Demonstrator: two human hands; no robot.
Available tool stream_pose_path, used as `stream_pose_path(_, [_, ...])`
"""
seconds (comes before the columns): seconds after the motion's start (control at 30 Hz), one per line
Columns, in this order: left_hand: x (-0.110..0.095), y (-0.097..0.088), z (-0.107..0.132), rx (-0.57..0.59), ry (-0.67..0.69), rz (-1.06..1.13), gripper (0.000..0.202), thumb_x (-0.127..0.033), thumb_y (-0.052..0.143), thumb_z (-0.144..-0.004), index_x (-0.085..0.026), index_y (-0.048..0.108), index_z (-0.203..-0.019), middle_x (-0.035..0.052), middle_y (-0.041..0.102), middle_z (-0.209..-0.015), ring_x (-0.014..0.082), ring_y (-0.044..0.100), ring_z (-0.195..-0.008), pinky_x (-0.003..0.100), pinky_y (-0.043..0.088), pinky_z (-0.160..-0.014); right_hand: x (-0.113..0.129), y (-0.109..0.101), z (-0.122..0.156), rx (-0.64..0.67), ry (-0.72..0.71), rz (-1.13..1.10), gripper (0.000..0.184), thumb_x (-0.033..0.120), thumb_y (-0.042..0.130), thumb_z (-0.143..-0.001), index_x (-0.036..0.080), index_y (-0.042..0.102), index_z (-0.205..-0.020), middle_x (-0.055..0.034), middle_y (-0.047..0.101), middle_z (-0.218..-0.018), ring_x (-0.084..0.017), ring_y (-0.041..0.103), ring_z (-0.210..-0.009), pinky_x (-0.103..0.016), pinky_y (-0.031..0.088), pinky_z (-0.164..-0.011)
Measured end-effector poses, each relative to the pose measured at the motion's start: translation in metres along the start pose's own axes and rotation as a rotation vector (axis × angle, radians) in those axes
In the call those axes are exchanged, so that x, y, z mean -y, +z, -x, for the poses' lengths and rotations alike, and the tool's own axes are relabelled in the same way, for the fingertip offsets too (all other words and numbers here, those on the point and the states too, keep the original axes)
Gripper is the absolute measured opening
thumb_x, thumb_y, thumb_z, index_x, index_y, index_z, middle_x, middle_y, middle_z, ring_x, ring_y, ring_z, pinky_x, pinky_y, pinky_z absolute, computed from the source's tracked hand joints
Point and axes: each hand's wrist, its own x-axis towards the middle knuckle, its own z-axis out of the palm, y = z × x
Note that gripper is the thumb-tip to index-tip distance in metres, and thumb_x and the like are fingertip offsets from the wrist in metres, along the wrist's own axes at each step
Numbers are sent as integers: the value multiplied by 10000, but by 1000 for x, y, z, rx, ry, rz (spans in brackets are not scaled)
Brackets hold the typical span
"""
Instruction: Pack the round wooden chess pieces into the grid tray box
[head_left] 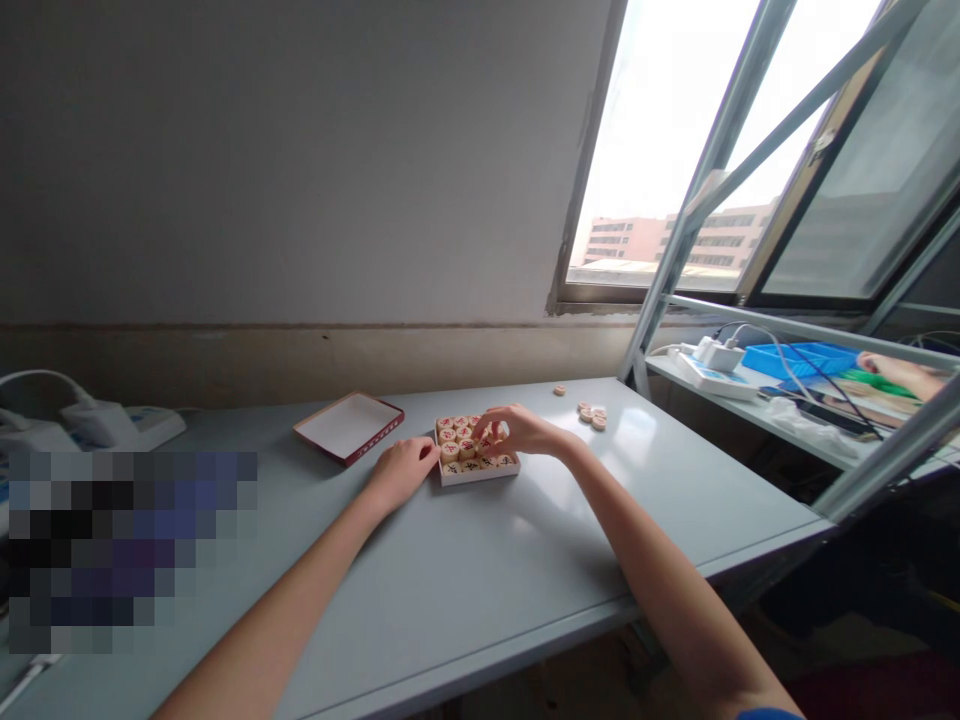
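A small white box [480, 474] full of round wooden chess pieces with red and dark marks lies on the grey table [480, 580]. My left hand [403, 470] rests against the box's left side, fingers curled. Over the box's right half, my right hand [517, 430] has its fingertips pinched on a piece in the box. The red-rimmed box lid [349, 425] lies upside down to the left of the box. A few loose pieces [592, 413] sit to the right, and a single piece [559, 390] lies farther back.
A white device with a cable [97, 422] stands at the table's far left. To the right, a metal shelf frame [750, 390] carries a power strip [716, 358], a blue tray [799, 358] and cables. Another person's hand [904, 372] shows at the far right. The wall and window lie behind.
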Motion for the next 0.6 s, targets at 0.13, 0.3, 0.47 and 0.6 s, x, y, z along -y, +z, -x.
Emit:
stream_pose_path(0.13, [1,1,0,-2,10,-4,297,-323,344,-819,-174,548,-664,40,619,-696,148,536,-659,219,295,-564,3,-1,1,10,-14,1,284,244,678,-636,223,613,-912,-4,552,-879,-122,505,-743,-219,370,-656])
stream_pose_path(0.3, [2,1,0,-12,15,0,279,-306,348,-813,-174,526,-644,39,615,-689,146,534,-656,218,283,-552,1,-3,3,-44,36,101,286,315,688,-629,201,578,-867,-2,548,-824,-131,483,-729,-251,340,-697])
stream_pose_path(0.47, [0,0,1,-12,5,-1,283,-316,342,-810,-178,517,-635,38,611,-684,147,525,-646,217,276,-545,2,-3,2,-9,92,196,175,358,647,-677,190,595,-689,22,579,-706,-112,484,-673,-276,270,-748])
stream_pose_path(0.6, [0,-1,1,-2,-4,-4,285,-324,337,-808,-183,518,-639,36,605,-681,147,520,-643,218,269,-540,3,-5,4,-1,61,173,166,357,626,-695,191,625,-692,16,588,-710,-105,481,-654,-267,275,-729])
